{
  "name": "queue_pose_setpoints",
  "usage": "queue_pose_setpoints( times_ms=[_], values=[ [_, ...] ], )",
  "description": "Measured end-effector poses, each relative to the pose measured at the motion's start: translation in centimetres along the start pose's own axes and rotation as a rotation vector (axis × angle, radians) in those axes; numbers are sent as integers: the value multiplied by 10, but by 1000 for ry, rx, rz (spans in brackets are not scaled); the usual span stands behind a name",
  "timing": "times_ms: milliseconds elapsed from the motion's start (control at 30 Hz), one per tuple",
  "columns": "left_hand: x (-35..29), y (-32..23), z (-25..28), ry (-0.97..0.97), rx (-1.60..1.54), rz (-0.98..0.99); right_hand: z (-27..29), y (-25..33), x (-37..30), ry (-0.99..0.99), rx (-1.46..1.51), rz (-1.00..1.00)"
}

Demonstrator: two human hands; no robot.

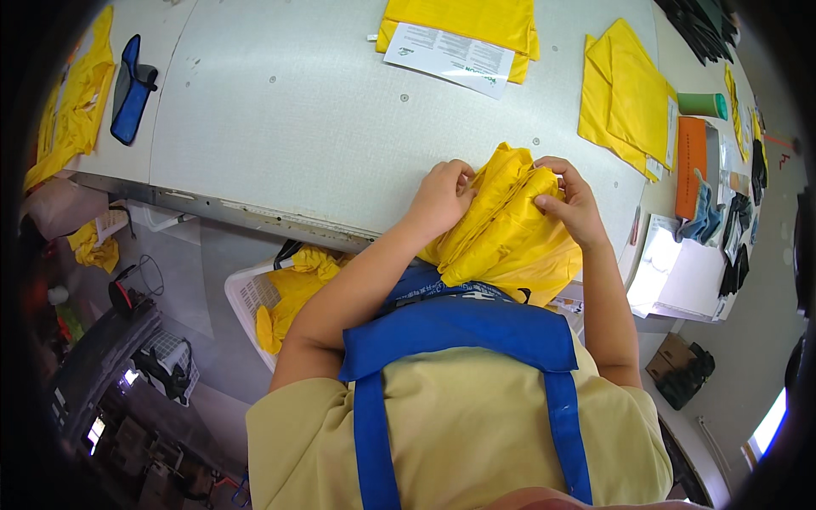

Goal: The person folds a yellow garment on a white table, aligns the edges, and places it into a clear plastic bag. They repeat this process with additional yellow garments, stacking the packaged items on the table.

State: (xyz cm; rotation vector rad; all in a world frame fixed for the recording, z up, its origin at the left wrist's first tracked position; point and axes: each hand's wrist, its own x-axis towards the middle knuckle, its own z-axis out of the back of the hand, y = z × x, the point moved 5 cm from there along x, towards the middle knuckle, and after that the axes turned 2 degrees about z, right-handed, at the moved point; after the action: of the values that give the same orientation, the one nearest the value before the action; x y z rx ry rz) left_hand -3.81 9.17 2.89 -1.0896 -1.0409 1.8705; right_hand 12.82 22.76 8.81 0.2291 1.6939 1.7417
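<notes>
At the far left, yellow fabric (81, 110) lies on the worktable (280, 136), with a blue-and-dark fabric piece (129, 93) just right of it. Below the near table edge on the left, a white basket (242, 306) holds more yellow cloth (293, 302).

Nearer the middle, the left hand (446, 191) has its fingers curled in, part-closed, against the left side of a yellow bundle (497, 221); whether it pinches the cloth, I cannot tell. The bundle, gathered in lengthwise folds, sits between the two hands at the near edge of the table, its lower part spreading close to the person's blue apron (459, 331). At the far side, a white printed sheet (449, 61) lies partly over a folded yellow stack (459, 21).

The right hand (574, 200) is half open, thumb and forefinger parted at the bundle's upper right edge and touching it; how firmly it grips, I cannot tell.

Farther right lie flat yellow pieces (633, 98), then a green cylinder (704, 105), an orange box (691, 161) nearer, and a blue-grey cloth (701, 212) by its near end.
</notes>
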Motion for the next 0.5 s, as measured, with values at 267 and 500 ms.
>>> queue_pose_setpoints(
  times_ms=[267, 500],
  values=[
    [7, 11, -7, 88, -41, 67, 4, -4, -3, -4, -131, 44],
    [-8, -19, -3, 18, 103, -112, 2, 0, -6, -6, -143, 48]
  ],
)
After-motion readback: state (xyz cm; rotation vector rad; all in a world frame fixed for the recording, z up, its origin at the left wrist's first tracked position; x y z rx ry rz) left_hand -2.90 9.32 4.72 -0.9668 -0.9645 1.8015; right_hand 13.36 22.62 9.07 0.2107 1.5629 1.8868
